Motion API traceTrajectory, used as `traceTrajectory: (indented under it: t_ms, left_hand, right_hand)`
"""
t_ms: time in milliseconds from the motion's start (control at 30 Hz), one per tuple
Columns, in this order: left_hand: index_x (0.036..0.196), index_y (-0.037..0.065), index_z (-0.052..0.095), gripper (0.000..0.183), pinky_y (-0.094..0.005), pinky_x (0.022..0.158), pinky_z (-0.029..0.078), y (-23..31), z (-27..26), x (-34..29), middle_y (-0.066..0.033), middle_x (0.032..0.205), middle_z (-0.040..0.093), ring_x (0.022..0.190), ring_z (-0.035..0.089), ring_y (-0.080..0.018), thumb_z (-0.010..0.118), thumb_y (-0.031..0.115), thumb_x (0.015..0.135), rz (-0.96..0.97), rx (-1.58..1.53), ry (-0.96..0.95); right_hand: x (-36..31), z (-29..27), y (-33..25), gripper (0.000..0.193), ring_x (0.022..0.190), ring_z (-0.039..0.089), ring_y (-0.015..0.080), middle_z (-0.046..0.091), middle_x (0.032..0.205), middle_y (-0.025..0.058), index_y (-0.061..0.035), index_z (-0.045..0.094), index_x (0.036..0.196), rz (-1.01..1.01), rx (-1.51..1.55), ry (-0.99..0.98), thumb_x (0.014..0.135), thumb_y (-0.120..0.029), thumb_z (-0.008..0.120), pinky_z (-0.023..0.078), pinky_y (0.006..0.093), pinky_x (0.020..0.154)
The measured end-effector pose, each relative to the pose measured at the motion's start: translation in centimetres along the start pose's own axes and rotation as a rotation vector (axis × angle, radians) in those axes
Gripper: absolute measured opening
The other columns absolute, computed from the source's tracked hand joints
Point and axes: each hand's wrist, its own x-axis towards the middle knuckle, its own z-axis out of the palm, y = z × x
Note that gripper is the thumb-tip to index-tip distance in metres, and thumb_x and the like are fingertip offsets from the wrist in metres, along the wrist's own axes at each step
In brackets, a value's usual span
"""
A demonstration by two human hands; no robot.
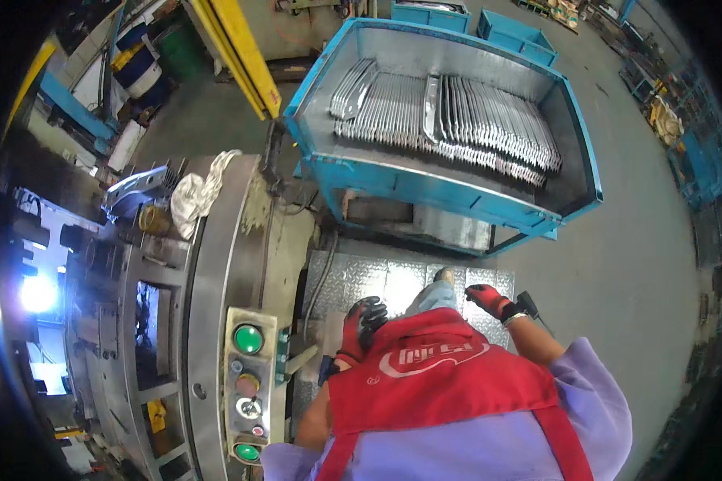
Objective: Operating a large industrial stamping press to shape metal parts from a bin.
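Observation:
My left hand (365,322), in a red and black glove, is in front of my body, just right of a control box (253,385) with green buttons. Its fingers are loosely bent and a little apart, with nothing seen in them. My right hand (487,300), in a similar red and black glove, hangs out to the right above the floor plate. Loosely curved fingers show there, and no object is visible in them. Both hands are apart from the blue metal bin (449,188) ahead, which holds rows of stacked, shiny bent metal parts (497,120).
A large machine (237,232) stands along my left, with a white rag (200,192) on it. Under my feet lies a checkered metal plate (353,276). A yellow post (237,52) rises left of the bin; more blue bins (517,36) stand behind.

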Motion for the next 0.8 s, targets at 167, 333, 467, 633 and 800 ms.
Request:
traceTrajectory:
  t_ms: [167, 333, 467, 633, 800]
  left_hand:
    - [0.114, 0.004, 0.054, 0.034, -0.0341, 0.078, 0.052, -1.1, 6.3, 8.6, -0.0125, 0.100, 0.061, 0.089, 0.062, -0.0219, 0.049, 0.029, 0.090, 0.111, 0.005, 0.101]
    - [0.110, 0.001, 0.055, 0.032, -0.0323, 0.078, 0.052, 0.1, 15.1, 16.8, -0.0126, 0.101, 0.062, 0.086, 0.062, -0.0216, 0.052, 0.025, 0.090, -0.041, -0.315, -0.072]
    - [0.111, 0.003, 0.054, 0.032, -0.0342, 0.079, 0.050, 2.5, 18.9, 22.0, -0.0134, 0.103, 0.061, 0.087, 0.061, -0.0218, 0.055, 0.025, 0.088, 0.020, 0.066, 0.021]
    - [0.115, 0.008, 0.052, 0.034, -0.0377, 0.083, 0.048, 5.8, 20.5, 28.8, -0.0131, 0.109, 0.060, 0.096, 0.060, -0.0243, 0.056, 0.030, 0.088, -0.023, 0.256, 0.063]
    - [0.114, 0.010, 0.052, 0.037, -0.0288, 0.065, 0.047, 8.5, 20.8, 40.3, -0.0061, 0.092, 0.059, 0.074, 0.056, -0.0142, 0.062, 0.030, 0.085, 0.093, 0.488, 0.205]
  right_hand:
    - [5.9, -6.6, -3.5, 0.036, 0.069, 0.054, 0.0097, 0.065, 0.088, 0.0045, -0.0028, 0.062, 0.105, -0.164, 0.100, 0.068, 0.086, -0.033, 0.059, 0.040, 0.0236, 0.055]
    - [10.3, -14.1, -9.6, 0.027, 0.057, 0.044, 0.0065, 0.054, 0.069, -0.0018, -0.0050, 0.063, 0.095, -0.426, 0.014, 0.321, 0.085, -0.030, 0.062, 0.035, 0.0227, 0.048]
    - [13.2, -18.9, -11.5, 0.034, 0.086, 0.060, 0.0170, 0.065, 0.098, 0.0127, -0.0021, 0.061, 0.108, -0.485, 0.081, 0.487, 0.085, -0.028, 0.059, 0.046, 0.0301, 0.075]
    - [17.7, -23.6, -13.1, 0.030, 0.084, 0.060, 0.0305, 0.063, 0.093, 0.0170, -0.0043, 0.062, 0.101, -0.526, -0.232, 0.720, 0.084, -0.028, 0.058, 0.046, 0.0374, 0.075]
    - [21.4, -25.3, -11.0, 0.032, 0.080, 0.059, 0.0357, 0.062, 0.084, 0.0181, -0.0065, 0.062, 0.092, -0.263, -0.340, 0.685, 0.083, -0.036, 0.054, 0.045, 0.0432, 0.072]
